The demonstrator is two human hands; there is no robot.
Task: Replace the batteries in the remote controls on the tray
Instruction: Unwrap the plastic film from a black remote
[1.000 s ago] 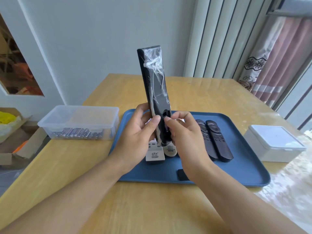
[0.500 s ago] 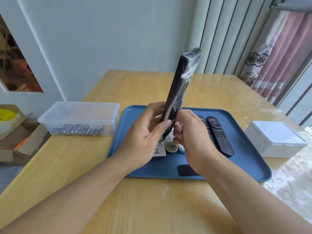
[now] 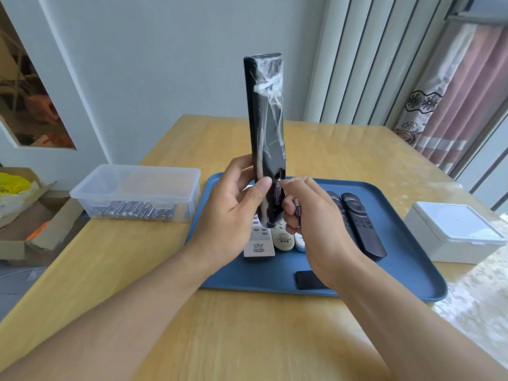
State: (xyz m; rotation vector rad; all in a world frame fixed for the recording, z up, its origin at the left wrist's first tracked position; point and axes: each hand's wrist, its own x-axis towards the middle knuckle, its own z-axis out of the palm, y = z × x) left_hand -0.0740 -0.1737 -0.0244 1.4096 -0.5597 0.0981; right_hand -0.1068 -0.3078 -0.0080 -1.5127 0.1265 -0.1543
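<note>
because it is long, stiff and light, the black remote (image 3: 266, 138) should sit easily in one hand, though the loose clear wrap around its upper half looks slippery, so the bare lower end by the open battery slot is the better place to hold it; it stands nearly upright at the centre of the frame, above the blue tray (image 3: 406, 273). the left hand (image 3: 233, 213) grips that lower end, thumb pressed on the near face and fingers curled behind. the right hand (image 3: 313, 218) comes in from the lower right, wrist bent, its fingertips pinching a small battery (image 3: 277, 192) that sits at the slot; another battery (image 3: 297, 213) seems tucked in its curled fingers. whether the one in the slot is going in or coming out cannot be told. the batteries are small and smooth, likely to slip from a light pinch. a black cover (image 3: 309, 279) lies on the tray's near edge, other remotes (image 3: 360, 224) beside it. a clear box (image 3: 137, 192) of batteries sits at middle left, a white box (image 3: 453, 232) at right
</note>
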